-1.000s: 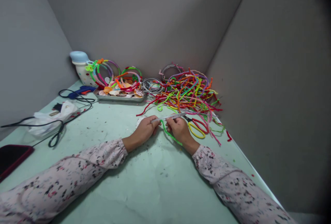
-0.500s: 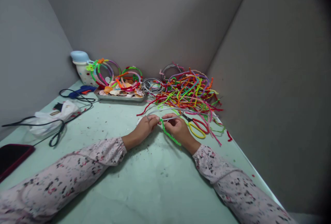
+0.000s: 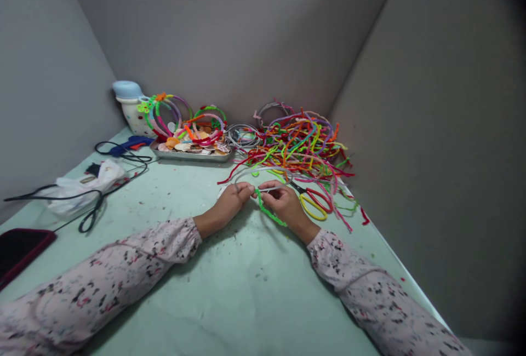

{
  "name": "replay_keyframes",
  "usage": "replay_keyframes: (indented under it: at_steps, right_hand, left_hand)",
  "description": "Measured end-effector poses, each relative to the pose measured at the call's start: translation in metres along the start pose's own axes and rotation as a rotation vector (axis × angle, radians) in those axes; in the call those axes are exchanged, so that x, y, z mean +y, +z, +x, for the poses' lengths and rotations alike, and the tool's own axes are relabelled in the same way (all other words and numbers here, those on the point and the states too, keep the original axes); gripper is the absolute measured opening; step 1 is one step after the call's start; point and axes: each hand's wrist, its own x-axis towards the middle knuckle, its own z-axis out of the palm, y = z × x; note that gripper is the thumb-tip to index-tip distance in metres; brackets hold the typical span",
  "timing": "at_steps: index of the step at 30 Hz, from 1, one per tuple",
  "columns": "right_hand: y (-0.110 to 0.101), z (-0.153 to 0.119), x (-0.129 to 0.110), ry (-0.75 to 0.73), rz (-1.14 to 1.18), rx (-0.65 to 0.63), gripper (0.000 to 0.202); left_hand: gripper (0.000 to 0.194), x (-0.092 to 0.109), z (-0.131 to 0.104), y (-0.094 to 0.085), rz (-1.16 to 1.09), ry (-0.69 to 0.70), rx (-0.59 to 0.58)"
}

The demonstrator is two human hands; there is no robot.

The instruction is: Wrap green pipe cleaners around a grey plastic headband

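Observation:
My left hand (image 3: 234,204) is closed in a pinch on a thin grey hoop (image 3: 263,169), which arches up behind both hands. Close beside it, my right hand (image 3: 287,207) is also closed, thumb and finger together at the near end of a fuzzy green pipe cleaner (image 3: 270,213). That pipe cleaner starts at the fingertips and its free end slants down below my right palm. The hoop's lower part passes by my right fingers, and the exact contact there is hidden. Red-and-yellow handled scissors (image 3: 314,204) lie just right of my right hand.
A heap of colourful pipe cleaners (image 3: 299,142) lies at the back right. Behind my left hand stands a metal tray (image 3: 193,156) with decorated hoops (image 3: 166,118) on it. A bottle (image 3: 133,112), black cable (image 3: 98,202), plastic bag (image 3: 69,191) and phone (image 3: 24,252) are on the left.
The grey hoop's arch has risen slightly and looks rounder. The green pipe cleaner's free end has shifted up a little. Both hands stay nearly in place.

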Motion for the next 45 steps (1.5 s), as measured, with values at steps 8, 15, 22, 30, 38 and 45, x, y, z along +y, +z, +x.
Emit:
replay_keyframes:
  at_steps: [8,15,22,30,38,45]
  right_hand:
    - [-0.001,0.002,0.005,-0.004,0.031,-0.004,0.02]
    - [-0.002,0.0,0.001,-0.01,0.027,-0.001,0.023]
    - [-0.003,-0.002,-0.009,0.009,-0.082,0.009,0.021]
    - [-0.001,-0.001,-0.009,0.066,-0.054,0.021,0.022]
    - [-0.005,-0.001,-0.013,0.007,-0.039,-0.044,0.018]
    - [-0.003,-0.002,-0.014,0.116,0.061,-0.008,0.019]
  left_hand:
    - [0.029,0.002,-0.001,0.0,0.052,0.019,-0.005]
    - [0.027,0.004,-0.001,-0.001,0.117,0.038,-0.002]
    - [0.026,0.007,-0.002,0.0,0.173,0.063,0.006]
    - [0.026,0.007,-0.003,0.001,0.168,0.072,-0.008]
    - [0.025,0.012,-0.005,-0.001,0.185,0.126,-0.02]
    - [0.023,0.011,-0.006,0.0,0.17,0.127,-0.024]
